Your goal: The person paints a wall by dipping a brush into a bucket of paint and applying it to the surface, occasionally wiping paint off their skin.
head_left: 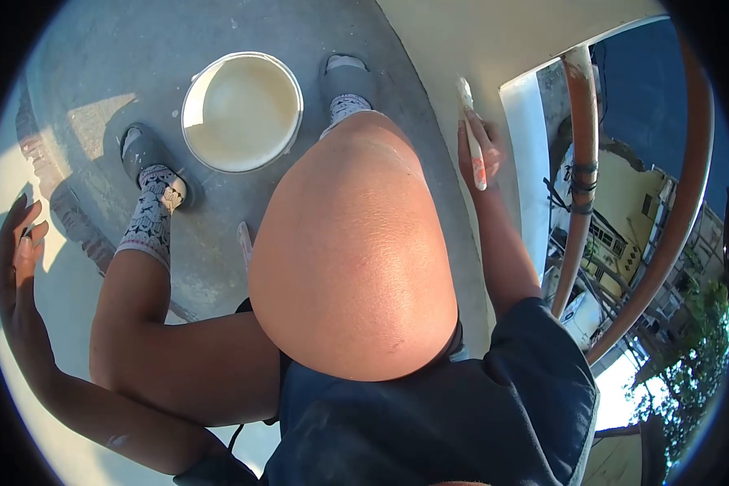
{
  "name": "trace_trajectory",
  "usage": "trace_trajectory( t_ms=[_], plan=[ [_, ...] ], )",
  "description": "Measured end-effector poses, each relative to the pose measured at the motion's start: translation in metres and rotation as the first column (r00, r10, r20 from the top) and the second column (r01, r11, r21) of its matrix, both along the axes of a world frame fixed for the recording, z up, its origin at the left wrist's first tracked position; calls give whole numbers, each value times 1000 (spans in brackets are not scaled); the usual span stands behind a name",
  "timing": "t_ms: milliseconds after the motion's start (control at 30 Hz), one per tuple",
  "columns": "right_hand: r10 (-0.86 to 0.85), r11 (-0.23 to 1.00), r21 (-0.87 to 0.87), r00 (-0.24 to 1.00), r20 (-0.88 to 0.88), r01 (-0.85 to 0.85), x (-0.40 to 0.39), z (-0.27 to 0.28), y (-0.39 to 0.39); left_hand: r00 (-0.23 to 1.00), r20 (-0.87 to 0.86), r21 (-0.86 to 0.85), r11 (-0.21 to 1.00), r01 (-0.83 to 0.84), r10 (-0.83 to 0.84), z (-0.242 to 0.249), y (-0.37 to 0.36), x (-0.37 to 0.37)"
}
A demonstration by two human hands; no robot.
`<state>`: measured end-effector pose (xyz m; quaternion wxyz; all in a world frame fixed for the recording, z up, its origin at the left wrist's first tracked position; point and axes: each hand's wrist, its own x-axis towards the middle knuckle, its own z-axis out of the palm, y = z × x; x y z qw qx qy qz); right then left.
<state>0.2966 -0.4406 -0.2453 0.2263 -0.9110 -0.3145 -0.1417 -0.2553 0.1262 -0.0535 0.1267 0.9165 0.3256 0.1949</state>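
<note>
My right hand (479,152) grips a paintbrush (471,121) by its paint-spattered handle, bristles pressed against the cream wall (494,40) ahead on the right. Spread flat with fingers apart, my left hand (16,259) rests on the pale wall at the far left and holds nothing. A white bucket (241,110) filled with cream paint stands on the grey floor (138,49) between my two feet. My bent right knee fills the middle of the view and hides part of the floor.
I crouch in grey slippers and patterned socks. A thin pale stick (245,243) lies on the floor by my knee. Orange railing pipes (579,162) run along the right, with buildings and trees beyond and below them.
</note>
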Motion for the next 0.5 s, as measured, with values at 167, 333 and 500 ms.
trace_trajectory(
  t_ms=[167,333,500],
  plan=[
    [113,910,-375,977,-181,-175,13,-109,-10,981,-187,-264,959,-106,56,16,-12,50],
    [14,928,-366,987,-162,-73,28,-66,-25,939,-338,-454,863,-222,64,21,-88,222],
    [58,994,-88,992,-108,-68,4,-31,-21,914,-368,-416,848,-328,173,25,-89,231]
  ],
)
